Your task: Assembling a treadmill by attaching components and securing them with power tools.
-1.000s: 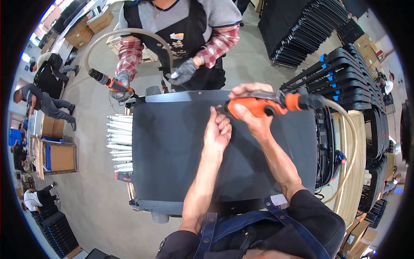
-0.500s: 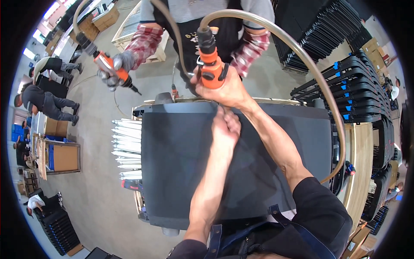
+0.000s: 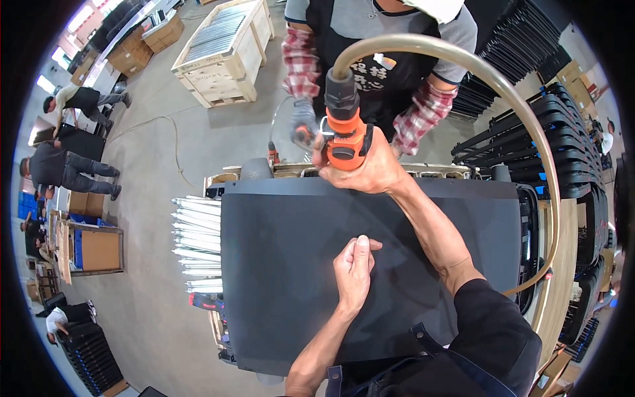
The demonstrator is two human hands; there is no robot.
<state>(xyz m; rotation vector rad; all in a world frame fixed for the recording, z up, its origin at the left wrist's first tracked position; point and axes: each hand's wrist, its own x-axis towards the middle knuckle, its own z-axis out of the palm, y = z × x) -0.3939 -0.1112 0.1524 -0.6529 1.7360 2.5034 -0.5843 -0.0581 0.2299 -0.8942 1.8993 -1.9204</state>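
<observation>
My right hand (image 3: 372, 165) is wrapped round an orange air screwdriver (image 3: 346, 142), upright at the far edge of a flat black panel (image 3: 284, 264). A clear hose (image 3: 512, 86) arches from the tool's top off to the right. The tool's tip is hidden behind my hand. Over the middle of the panel is my left hand (image 3: 355, 274), its fingers curled and the thumb pressed on them. Whatever the left fingers hold, if anything, is hidden. Across the panel, a co-worker's grey-gloved hand (image 3: 304, 126) grips another tool, mostly hidden.
A bundle of white rods (image 3: 197, 238) sticks out left of the panel, with a red and blue power tool (image 3: 205, 302) below it. Black frames (image 3: 536, 132) are stacked at the right beside a wooden board (image 3: 557, 264). A wooden crate (image 3: 228, 53) stands behind; other people work at far left.
My left hand has drawn back from the far edge to the panel's middle. My right hand still grips the screwdriver at the far edge. The co-worker's gloved hand has swung in from the left.
</observation>
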